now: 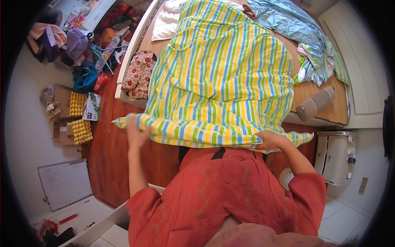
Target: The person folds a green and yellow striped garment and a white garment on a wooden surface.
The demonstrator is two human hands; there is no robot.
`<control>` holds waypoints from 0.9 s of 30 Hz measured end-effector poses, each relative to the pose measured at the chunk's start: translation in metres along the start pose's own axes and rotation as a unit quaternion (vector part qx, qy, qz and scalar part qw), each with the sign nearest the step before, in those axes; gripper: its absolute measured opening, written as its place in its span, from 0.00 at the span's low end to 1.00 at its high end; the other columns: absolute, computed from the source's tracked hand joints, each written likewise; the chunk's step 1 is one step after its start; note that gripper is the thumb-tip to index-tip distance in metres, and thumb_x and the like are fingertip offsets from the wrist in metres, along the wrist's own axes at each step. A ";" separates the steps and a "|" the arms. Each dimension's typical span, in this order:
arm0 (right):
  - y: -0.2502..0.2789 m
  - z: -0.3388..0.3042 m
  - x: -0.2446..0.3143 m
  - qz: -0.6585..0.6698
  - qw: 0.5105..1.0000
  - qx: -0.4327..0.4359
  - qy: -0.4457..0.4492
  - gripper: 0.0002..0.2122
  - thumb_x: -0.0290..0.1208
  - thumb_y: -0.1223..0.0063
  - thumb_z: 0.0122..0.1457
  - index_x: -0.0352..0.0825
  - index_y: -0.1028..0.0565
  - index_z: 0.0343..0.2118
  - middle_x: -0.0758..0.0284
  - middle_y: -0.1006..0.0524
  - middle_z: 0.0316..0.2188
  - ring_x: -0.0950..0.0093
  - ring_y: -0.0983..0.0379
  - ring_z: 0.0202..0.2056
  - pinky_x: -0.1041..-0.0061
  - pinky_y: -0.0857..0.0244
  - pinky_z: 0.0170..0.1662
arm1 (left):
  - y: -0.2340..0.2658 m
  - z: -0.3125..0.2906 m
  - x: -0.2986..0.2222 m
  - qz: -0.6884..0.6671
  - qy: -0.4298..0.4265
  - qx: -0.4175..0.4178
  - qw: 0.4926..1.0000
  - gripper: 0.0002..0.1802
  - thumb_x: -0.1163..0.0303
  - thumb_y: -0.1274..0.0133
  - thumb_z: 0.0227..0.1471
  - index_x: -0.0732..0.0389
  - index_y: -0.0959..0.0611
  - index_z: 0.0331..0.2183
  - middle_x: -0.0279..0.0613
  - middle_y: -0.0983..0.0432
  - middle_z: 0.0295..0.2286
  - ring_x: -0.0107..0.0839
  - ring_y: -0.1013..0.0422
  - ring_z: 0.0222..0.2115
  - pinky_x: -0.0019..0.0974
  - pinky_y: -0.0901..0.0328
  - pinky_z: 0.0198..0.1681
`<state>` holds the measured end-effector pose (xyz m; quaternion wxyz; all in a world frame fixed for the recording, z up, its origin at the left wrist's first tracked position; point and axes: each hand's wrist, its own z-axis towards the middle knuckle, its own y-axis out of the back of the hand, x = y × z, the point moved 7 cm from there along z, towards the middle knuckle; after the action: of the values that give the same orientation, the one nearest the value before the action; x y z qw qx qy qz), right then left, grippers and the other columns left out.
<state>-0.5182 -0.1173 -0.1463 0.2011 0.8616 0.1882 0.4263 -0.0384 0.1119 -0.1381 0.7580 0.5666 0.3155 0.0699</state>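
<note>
A duvet cover (222,70) with yellow, green, blue and white stripes spreads over the bed and hangs down its near end toward my waist. Its near edge runs between my hands in a gathered roll, with a loose corner sticking out past each hand. My left hand (137,135), a little blurred, is closed on the edge near the left corner. At the right, my right hand (269,140) grips the same edge, its fingers partly hidden in the folds. Between the hands, the cloth lies in soft creases close to my red shirt.
On the bed's left side lies a floral cloth bundle (139,75). A light blue satin quilt (288,20) is heaped at the far right, near a brown bolster (316,103). Bags, yellow egg trays (82,131) and boxes line the left wall; a white cabinet (335,156) stands right.
</note>
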 end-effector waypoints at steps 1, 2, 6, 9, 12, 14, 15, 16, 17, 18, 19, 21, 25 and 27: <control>0.007 -0.007 -0.002 0.025 0.999 -0.020 -0.015 0.22 0.35 0.42 0.46 0.29 0.28 0.44 0.50 0.25 0.38 0.54 0.29 0.42 0.65 0.36 0.44 | -0.020 -0.010 -0.042 -0.031 -0.086 0.045 0.995 0.54 0.49 0.34 0.35 0.66 0.40 0.57 0.57 0.41 0.55 0.52 0.48 0.58 0.46 0.52 0.61; 0.014 -0.013 0.000 0.048 0.998 -0.035 -0.024 0.22 0.35 0.42 0.46 0.29 0.28 0.44 0.50 0.25 0.38 0.54 0.29 0.42 0.64 0.36 0.44 | -0.042 -0.027 -0.065 -0.017 -0.184 0.103 0.977 0.60 0.48 0.31 0.27 0.64 0.41 0.58 0.57 0.43 0.55 0.52 0.49 0.59 0.47 0.53 0.61; 0.024 -0.030 0.005 0.093 0.990 -0.107 -0.010 0.22 0.33 0.42 0.45 0.29 0.29 0.44 0.50 0.25 0.39 0.53 0.30 0.43 0.64 0.36 0.45 | -0.084 -0.057 -0.116 0.066 -0.211 0.135 0.966 0.61 0.54 0.29 0.24 0.56 0.43 0.59 0.52 0.44 0.55 0.50 0.49 0.58 0.50 0.49 0.57; -0.011 -0.030 -0.009 -0.043 0.990 -0.078 -0.106 0.25 0.33 0.40 0.44 0.33 0.31 0.48 0.50 0.25 0.39 0.55 0.29 0.42 0.64 0.35 0.44 | -0.111 -0.034 -0.083 -0.042 -0.125 0.079 0.988 0.55 0.57 0.29 0.24 0.56 0.37 0.56 0.54 0.33 0.48 0.50 0.39 0.52 0.48 0.43 0.52; -0.024 -0.025 -0.021 -0.091 0.978 -0.120 -0.145 0.23 0.29 0.43 0.46 0.35 0.32 0.47 0.50 0.26 0.35 0.52 0.29 0.39 0.59 0.34 0.41 | -0.117 -0.016 -0.089 -0.021 -0.110 0.226 0.968 0.46 0.59 0.30 0.26 0.58 0.30 0.50 0.54 0.25 0.37 0.50 0.30 0.42 0.46 0.36 0.45; -0.006 -0.023 -0.018 -0.156 0.947 -0.249 -0.131 0.16 0.23 0.48 0.46 0.34 0.29 0.41 0.52 0.27 0.33 0.51 0.29 0.36 0.57 0.34 0.38 | -0.111 -0.017 -0.074 -0.041 -0.115 0.209 0.970 0.39 0.56 0.31 0.28 0.59 0.26 0.45 0.54 0.23 0.31 0.51 0.27 0.35 0.46 0.33 0.39; 0.005 -0.023 -0.015 -0.161 0.941 -0.266 -0.137 0.12 0.18 0.52 0.44 0.34 0.27 0.35 0.55 0.28 0.32 0.51 0.30 0.36 0.57 0.35 0.36 | -0.115 -0.019 -0.062 -0.025 -0.102 0.258 0.960 0.37 0.55 0.31 0.29 0.58 0.25 0.44 0.54 0.24 0.32 0.51 0.27 0.35 0.46 0.33 0.39; 0.013 -0.022 -0.013 -0.159 0.940 -0.270 -0.135 0.12 0.18 0.52 0.44 0.34 0.27 0.35 0.55 0.28 0.32 0.51 0.30 0.36 0.57 0.35 0.36 | -0.116 -0.018 -0.059 -0.007 -0.090 0.308 0.947 0.36 0.54 0.32 0.30 0.58 0.24 0.43 0.54 0.24 0.33 0.51 0.27 0.36 0.46 0.33 0.39; 0.025 -0.025 0.004 -0.175 0.927 -0.331 -0.035 0.11 0.18 0.53 0.44 0.34 0.27 0.32 0.55 0.28 0.32 0.51 0.30 0.36 0.57 0.35 0.35 | -0.110 -0.015 -0.059 -0.030 -0.095 0.312 0.945 0.33 0.54 0.33 0.30 0.57 0.21 0.41 0.53 0.23 0.33 0.51 0.27 0.36 0.46 0.33 0.39; 0.033 -0.029 0.020 -0.189 0.900 -0.387 0.065 0.09 0.17 0.54 0.43 0.34 0.27 0.30 0.56 0.28 0.33 0.50 0.31 0.35 0.56 0.36 0.35 | -0.105 -0.013 -0.059 -0.027 -0.098 0.311 0.945 0.33 0.54 0.33 0.30 0.57 0.21 0.41 0.53 0.23 0.33 0.51 0.27 0.36 0.46 0.33 0.39; 0.037 -0.032 0.025 -0.174 0.886 -0.417 0.100 0.08 0.20 0.56 0.45 0.32 0.27 0.30 0.53 0.27 0.31 0.48 0.31 0.34 0.56 0.37 0.35 | -0.099 -0.013 -0.067 0.014 -0.155 0.284 0.946 0.31 0.55 0.33 0.30 0.58 0.21 0.40 0.52 0.23 0.33 0.50 0.27 0.35 0.45 0.33 0.39; 0.022 -0.023 0.004 -0.077 0.922 -0.374 0.060 0.09 0.22 0.57 0.46 0.31 0.27 0.30 0.51 0.27 0.30 0.48 0.31 0.33 0.56 0.37 0.35 | -0.079 -0.018 -0.088 0.019 -0.302 0.153 0.941 0.27 0.58 0.34 0.32 0.58 0.20 0.37 0.51 0.23 0.31 0.50 0.27 0.34 0.44 0.33 0.39; 0.015 -0.029 0.023 0.126 0.960 -0.248 0.013 0.14 0.31 0.53 0.49 0.31 0.27 0.37 0.48 0.25 0.31 0.50 0.29 0.36 0.61 0.36 0.38 | -0.117 -0.062 -0.028 -0.092 -0.100 0.279 0.951 0.23 0.59 0.37 0.36 0.56 0.21 0.37 0.52 0.24 0.29 0.50 0.28 0.33 0.44 0.33 0.37; 0.016 -0.037 0.031 0.175 0.962 -0.205 -0.033 0.15 0.34 0.50 0.49 0.31 0.27 0.39 0.49 0.25 0.32 0.51 0.28 0.37 0.61 0.36 0.40 | -0.094 -0.074 -0.050 -0.059 0.087 0.363 0.926 0.26 0.58 0.37 0.37 0.56 0.25 0.40 0.52 0.23 0.31 0.51 0.28 0.35 0.44 0.33 0.37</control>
<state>-0.5281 -0.1091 -0.0972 0.3023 0.8349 -0.0639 0.4554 -0.1432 0.1163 -0.2150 0.4730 0.7746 0.4174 -0.0452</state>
